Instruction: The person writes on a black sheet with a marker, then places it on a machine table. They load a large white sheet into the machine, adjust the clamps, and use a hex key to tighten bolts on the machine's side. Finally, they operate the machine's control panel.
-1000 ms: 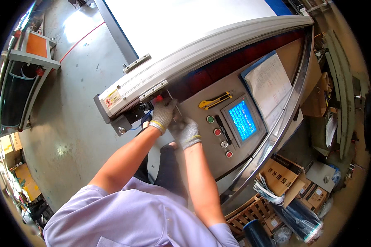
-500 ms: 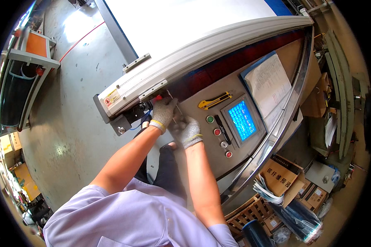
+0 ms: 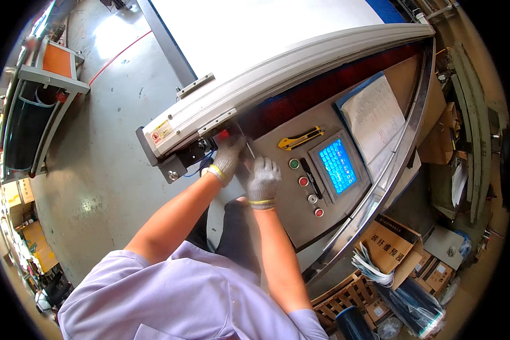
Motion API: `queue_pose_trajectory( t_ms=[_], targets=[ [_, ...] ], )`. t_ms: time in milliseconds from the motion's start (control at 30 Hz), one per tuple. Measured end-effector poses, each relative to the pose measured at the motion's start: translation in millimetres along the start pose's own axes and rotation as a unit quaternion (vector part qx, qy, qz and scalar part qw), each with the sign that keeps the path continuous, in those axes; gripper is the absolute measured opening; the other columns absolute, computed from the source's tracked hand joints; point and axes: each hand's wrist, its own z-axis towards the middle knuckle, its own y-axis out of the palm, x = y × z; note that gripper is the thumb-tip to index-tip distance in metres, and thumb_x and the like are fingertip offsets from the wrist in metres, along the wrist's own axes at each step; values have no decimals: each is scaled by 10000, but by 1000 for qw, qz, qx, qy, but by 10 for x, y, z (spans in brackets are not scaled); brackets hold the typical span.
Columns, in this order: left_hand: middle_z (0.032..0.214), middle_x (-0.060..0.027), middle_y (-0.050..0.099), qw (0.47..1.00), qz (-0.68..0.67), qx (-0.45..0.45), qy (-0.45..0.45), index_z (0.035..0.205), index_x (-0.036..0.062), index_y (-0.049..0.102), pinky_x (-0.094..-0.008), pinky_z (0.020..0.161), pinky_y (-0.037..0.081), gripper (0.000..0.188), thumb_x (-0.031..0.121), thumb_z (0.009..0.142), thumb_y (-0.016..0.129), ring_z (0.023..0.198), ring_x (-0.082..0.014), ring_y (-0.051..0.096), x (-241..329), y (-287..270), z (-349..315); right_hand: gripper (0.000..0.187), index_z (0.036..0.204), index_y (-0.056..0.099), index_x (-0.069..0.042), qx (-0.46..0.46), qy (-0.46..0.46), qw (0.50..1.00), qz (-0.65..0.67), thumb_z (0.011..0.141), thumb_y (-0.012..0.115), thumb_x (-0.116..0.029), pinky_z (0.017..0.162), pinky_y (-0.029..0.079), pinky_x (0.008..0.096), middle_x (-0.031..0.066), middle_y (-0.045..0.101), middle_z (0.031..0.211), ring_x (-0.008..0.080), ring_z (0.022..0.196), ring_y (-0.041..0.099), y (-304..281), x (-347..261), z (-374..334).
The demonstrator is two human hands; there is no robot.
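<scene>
Both my hands wear grey knit gloves with yellow cuff bands. My left hand (image 3: 228, 159) is at the machine's carriage (image 3: 194, 152), just below a red part (image 3: 224, 135). Its fingers look curled, but their tips are blurred and what they grip is hidden. To its right, my right hand (image 3: 264, 180) is closed, with the knuckles up, over the control panel's left edge. A thin metal rod (image 3: 250, 149) slants between the hands, its lower end meeting the fingers of the right. The rod's exact kind cannot be made out.
A white beam (image 3: 300, 55) crosses ahead of me. On the grey panel (image 3: 277, 218) are a yellow utility knife (image 3: 301, 138), a black marker (image 3: 310, 177), push buttons, a lit touchscreen (image 3: 335, 165) and an open notebook (image 3: 374, 116). Cardboard boxes (image 3: 390, 249) stand at lower right.
My right hand has moved slightly right and turned knuckles-up, a little apart from the left. The left hand stays at the carriage. The whole view has shifted slightly.
</scene>
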Motion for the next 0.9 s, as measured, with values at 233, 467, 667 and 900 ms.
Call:
queue_pose_trajectory(
  t_ms=[233,467,667,900],
  targets=[
    [794,-17,629,991,96,93,-16,981,38,627,-259,585,444,215,241,985,556,645,-101,534,-213,-336,-387,213,848,640,-15,-130,299,856,402,959,535,-164,590,433,293,73,597,698,157,602,528,32,-251,-352],
    [770,-48,639,990,75,122,-10,937,12,653,-280,567,454,234,238,957,594,635,-121,550,-33,-320,-449,182,961,618,-89,-207,481,658,542,909,591,-261,505,433,275,-26,505,661,102,532,495,170,-189,-275],
    [567,-24,534,979,98,178,28,783,13,658,-281,480,352,283,223,942,555,492,-100,444,41,-177,-493,277,1193,594,-194,-210,578,466,636,917,571,-195,522,375,228,-75,445,655,42,505,377,-134,-481,-24],
    [568,-25,546,975,61,214,-4,778,14,684,-286,459,354,259,220,910,598,482,-100,459,54,-140,-499,252,783,629,-164,-223,614,417,631,968,566,-322,434,424,280,-29,456,502,149,431,479,-46,-362,-80]
  ],
)
